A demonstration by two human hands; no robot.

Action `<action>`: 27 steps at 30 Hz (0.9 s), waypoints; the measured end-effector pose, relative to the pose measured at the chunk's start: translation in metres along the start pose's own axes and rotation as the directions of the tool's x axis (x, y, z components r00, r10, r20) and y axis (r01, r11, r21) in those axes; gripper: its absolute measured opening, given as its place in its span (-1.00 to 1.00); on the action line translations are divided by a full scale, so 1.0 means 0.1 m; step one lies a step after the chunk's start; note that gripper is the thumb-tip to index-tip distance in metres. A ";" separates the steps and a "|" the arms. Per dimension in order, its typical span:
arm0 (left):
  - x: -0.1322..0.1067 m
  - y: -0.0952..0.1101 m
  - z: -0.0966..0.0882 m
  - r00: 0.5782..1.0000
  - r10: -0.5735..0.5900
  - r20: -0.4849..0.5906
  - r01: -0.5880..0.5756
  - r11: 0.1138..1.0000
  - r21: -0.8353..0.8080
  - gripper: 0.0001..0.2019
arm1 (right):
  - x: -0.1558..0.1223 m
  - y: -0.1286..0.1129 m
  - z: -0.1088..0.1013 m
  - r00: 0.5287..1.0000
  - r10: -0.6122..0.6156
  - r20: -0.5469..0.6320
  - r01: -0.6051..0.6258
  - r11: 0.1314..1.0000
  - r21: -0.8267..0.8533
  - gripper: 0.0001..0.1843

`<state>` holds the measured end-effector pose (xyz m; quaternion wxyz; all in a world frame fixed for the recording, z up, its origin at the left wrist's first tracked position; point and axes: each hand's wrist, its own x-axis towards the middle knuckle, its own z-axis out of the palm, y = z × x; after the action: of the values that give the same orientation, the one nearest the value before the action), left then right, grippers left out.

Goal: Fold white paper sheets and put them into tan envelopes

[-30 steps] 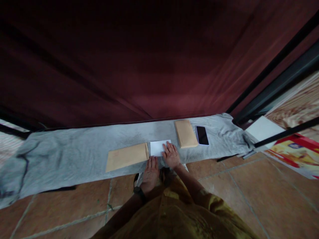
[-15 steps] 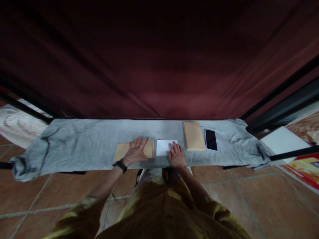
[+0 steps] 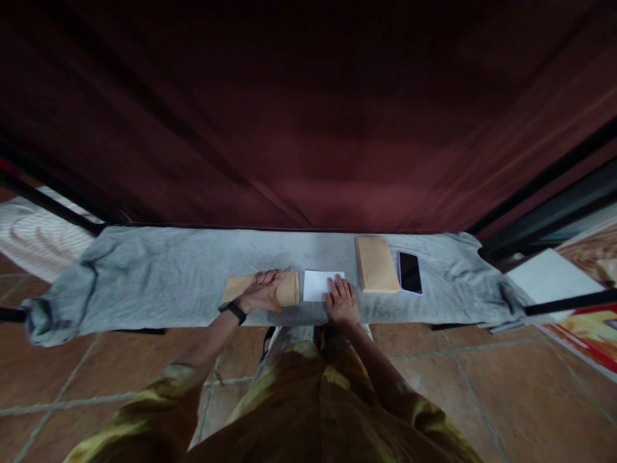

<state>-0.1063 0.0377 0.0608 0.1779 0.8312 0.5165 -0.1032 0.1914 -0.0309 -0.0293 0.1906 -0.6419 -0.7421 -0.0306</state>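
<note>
My left hand [image 3: 263, 291] lies flat, fingers stretched out, on a brown envelope [image 3: 289, 290] on a grey cloth [image 3: 159, 276]. My right hand [image 3: 342, 300] rests open on the near edge of a white sheet of paper [image 3: 317, 283] just right of that envelope. A second brown envelope [image 3: 376, 263] lies further right, with a black phone [image 3: 410, 272] beside it. I wear a dark watch on the left wrist.
A dark red curtain [image 3: 308, 128] hangs behind the cloth-covered bench. The floor is brown tile [image 3: 506, 386]. A white board [image 3: 549, 276] and a colourful printed sheet [image 3: 588, 334] lie at the right, behind black bars. Striped fabric [image 3: 33, 231] shows at the far left.
My left hand moved from near my lap out onto the left brown envelope and now lies a little further across it. The right hand stayed on the white paper.
</note>
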 end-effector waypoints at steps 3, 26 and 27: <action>0.00 -0.02 0.01 1.000 -0.012 0.004 0.012 1.000 -0.010 0.31 | 0.00 0.00 -0.01 1.000 -0.005 -0.003 0.005 1.000 0.000 -0.44; -0.12 0.28 -0.07 0.978 0.018 -0.208 0.016 0.987 0.160 0.16 | 0.00 0.00 -0.04 0.998 0.006 0.054 -0.006 1.000 0.007 -0.44; -0.14 0.32 -0.08 0.974 0.028 -0.226 0.012 0.984 0.177 0.14 | 0.00 0.00 -0.04 0.998 0.004 0.057 -0.004 1.000 0.005 -0.44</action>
<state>-0.0838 0.0164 0.0794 0.0434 0.8522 0.5188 -0.0521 0.1928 -0.0320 -0.0254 0.1709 -0.6435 -0.7461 -0.0099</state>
